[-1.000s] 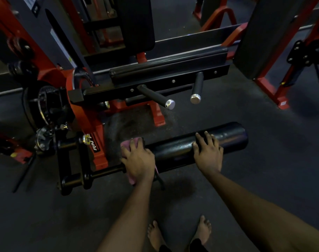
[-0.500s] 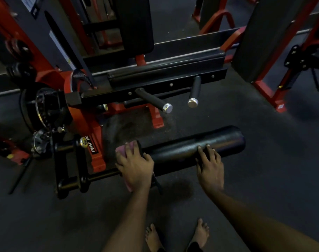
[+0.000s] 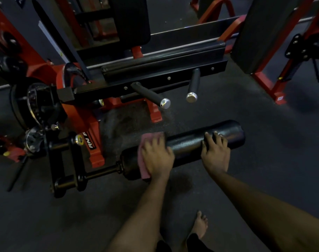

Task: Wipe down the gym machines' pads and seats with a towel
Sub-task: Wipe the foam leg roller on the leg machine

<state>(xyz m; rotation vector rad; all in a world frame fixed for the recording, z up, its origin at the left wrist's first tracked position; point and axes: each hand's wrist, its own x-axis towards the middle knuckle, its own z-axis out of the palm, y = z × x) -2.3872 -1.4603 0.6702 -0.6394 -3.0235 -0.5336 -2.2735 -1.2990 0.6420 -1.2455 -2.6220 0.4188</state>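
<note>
— Starting left, what is there?
— A red frame (image 3: 77, 115). From its low bar the black pad (image 3: 187, 148) runs off to the right.
— And the left hand?
— The left hand (image 3: 157, 157) lies palm down on the pad's left part, with the arm reaching forward. Its fingers are spread and fairly straight, pressing the towel (image 3: 145, 142) flat. It is blurred.
— Where exactly is the towel?
— Under that palm, draped over the pad. Pink edges show past the fingers and beside the wrist.
— The right hand?
— The right hand (image 3: 216, 153) rests near the pad's right end, fingers laid loosely over the top, gripping nothing. Bare pad lies between the hands.
</note>
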